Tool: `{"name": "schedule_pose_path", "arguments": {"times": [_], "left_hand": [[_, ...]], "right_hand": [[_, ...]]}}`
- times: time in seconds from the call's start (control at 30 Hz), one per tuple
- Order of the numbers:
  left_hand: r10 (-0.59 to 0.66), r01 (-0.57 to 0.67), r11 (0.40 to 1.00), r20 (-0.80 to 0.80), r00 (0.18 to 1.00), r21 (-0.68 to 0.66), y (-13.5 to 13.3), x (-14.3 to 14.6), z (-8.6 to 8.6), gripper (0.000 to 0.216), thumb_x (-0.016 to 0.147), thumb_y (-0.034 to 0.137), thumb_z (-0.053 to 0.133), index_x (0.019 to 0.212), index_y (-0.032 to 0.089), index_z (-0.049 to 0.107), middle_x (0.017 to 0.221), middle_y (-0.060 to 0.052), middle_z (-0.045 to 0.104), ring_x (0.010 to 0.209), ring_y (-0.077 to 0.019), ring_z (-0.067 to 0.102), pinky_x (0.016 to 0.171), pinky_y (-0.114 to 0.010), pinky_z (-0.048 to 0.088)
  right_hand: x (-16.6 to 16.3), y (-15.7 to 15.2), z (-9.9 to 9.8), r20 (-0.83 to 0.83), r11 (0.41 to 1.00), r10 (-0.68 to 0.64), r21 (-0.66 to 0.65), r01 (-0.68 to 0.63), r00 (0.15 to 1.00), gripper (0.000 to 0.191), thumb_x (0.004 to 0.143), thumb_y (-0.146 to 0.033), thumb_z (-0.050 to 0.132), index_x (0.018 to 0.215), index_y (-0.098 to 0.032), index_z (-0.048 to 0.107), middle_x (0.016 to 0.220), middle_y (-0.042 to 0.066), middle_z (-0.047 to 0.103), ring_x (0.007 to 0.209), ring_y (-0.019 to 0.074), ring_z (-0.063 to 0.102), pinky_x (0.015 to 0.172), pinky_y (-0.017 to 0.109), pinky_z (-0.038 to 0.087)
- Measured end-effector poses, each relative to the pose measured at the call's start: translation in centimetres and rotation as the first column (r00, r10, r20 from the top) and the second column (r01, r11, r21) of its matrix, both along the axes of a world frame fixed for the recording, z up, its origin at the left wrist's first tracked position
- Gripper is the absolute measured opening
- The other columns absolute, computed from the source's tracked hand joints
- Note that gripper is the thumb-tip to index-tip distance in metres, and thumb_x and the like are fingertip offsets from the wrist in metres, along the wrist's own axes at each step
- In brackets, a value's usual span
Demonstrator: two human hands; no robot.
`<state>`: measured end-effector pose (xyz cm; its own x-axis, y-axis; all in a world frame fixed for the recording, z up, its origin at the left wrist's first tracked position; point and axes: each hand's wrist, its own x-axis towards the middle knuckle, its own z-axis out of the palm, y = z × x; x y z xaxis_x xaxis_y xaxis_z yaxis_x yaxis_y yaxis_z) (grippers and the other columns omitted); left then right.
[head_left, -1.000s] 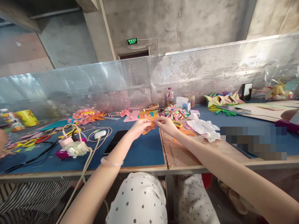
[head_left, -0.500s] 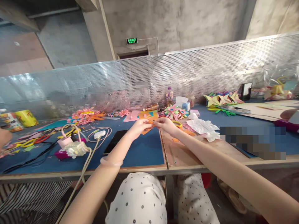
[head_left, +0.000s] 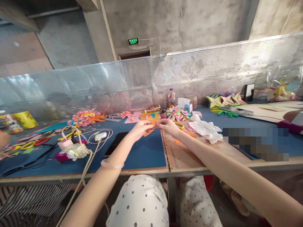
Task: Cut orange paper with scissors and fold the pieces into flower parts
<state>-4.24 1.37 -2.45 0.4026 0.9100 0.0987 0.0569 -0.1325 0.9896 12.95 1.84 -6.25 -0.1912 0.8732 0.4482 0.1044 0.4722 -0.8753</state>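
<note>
Left hand (head_left: pixel 142 129) and right hand (head_left: pixel 168 126) were close together over the table (head_left: pixel 146 157) as I watched remotely, both closed, their fingertips pinching a small orange paper piece (head_left: pixel 154 125) between them. I could not make out its shape. A black phone (head_left: pixel 115 145) lay to the left; colourful paper flowers (head_left: pixel 176 114) sat just beyond the right hand.
</note>
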Motion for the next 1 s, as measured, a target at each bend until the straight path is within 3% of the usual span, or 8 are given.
{"name": "schedule_pose_path", "arguments": {"times": [0.3, 0.73, 1.0], "left_hand": [[0.010, -0.010, 1.000, -0.042, 0.999, -0.009, 0.13, -0.02, -0.05, 0.027, 0.070, 0.015, 0.064, 0.095, 0.008, 0.062, 0.096, -0.013, 0.065, 0.077, -0.0144, 0.063, 0.077, -0.030, 0.045], [-0.002, 0.007, 0.998, -0.107, 0.994, 0.055, 0.10, -0.06, -0.16, 0.019, 0.066, 0.016, 0.065, 0.083, 0.009, 0.066, 0.087, -0.010, 0.066, 0.079, -0.0150, 0.061, 0.076, -0.029, 0.044], [0.021, -0.015, 0.998, -0.111, 0.994, 0.056, 0.42, -0.10, -0.17, 0.026, 0.066, 0.025, 0.068, 0.086, 0.010, 0.064, 0.088, -0.011, 0.066, 0.077, -0.0165, 0.062, 0.068, -0.028, 0.042]], "right_hand": [[0.01, 0.03, -0.28, -0.020, 0.999, 0.009, -0.040, -0.010, 1.000, 0.034, 0.071, -0.047, 0.057, 0.078, -0.014, 0.064, 0.073, 0.002, 0.060, 0.065, 0.0120, 0.052, 0.062, 0.025, 0.040], [0.27, -0.27, 0.19, 0.206, 0.996, -0.024, 0.091, 0.006, 0.978, 0.032, 0.075, -0.047, 0.053, 0.074, -0.015, 0.062, 0.068, 0.000, 0.057, 0.064, 0.0128, 0.049, 0.062, 0.027, 0.036], [0.18, -0.35, 0.25, 0.119, 0.997, -0.012, 0.077, 0.003, 0.993, 0.030, 0.073, -0.045, 0.056, 0.074, -0.015, 0.063, 0.071, 0.001, 0.060, 0.067, 0.0139, 0.051, 0.065, 0.027, 0.037]]}}
